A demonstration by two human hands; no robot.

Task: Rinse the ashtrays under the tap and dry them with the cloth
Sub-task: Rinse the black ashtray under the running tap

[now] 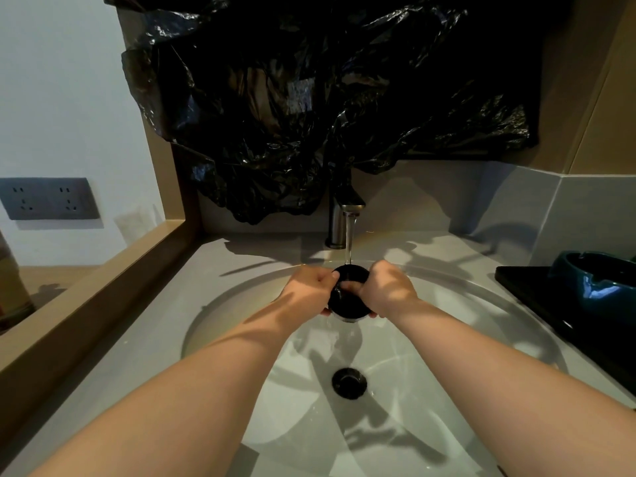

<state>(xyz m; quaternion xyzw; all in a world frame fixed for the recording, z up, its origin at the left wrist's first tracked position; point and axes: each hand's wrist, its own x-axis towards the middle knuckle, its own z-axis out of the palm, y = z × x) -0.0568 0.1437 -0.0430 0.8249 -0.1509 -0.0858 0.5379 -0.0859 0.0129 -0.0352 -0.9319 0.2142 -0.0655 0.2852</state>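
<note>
A small round black ashtray [347, 299] is held over the sink basin [241, 304], directly under the running tap [346, 215]. Water streams onto it and spills off its lower edge. My left hand [309, 287] grips its left side, thumb on the rim. My right hand [387, 289] grips the right side, with fingers curled into the ashtray's bowl. A second, dark blue ashtray [599, 280] sits on a black tray [537, 290] on the counter at the right. No cloth is in view.
The basin's black drain [348, 382] lies below the hands. A crumpled black plastic sheet [327, 98] hangs over the wall behind the tap. A wooden ledge [86, 287] borders the counter on the left, with a wall socket panel [48, 198] beyond it.
</note>
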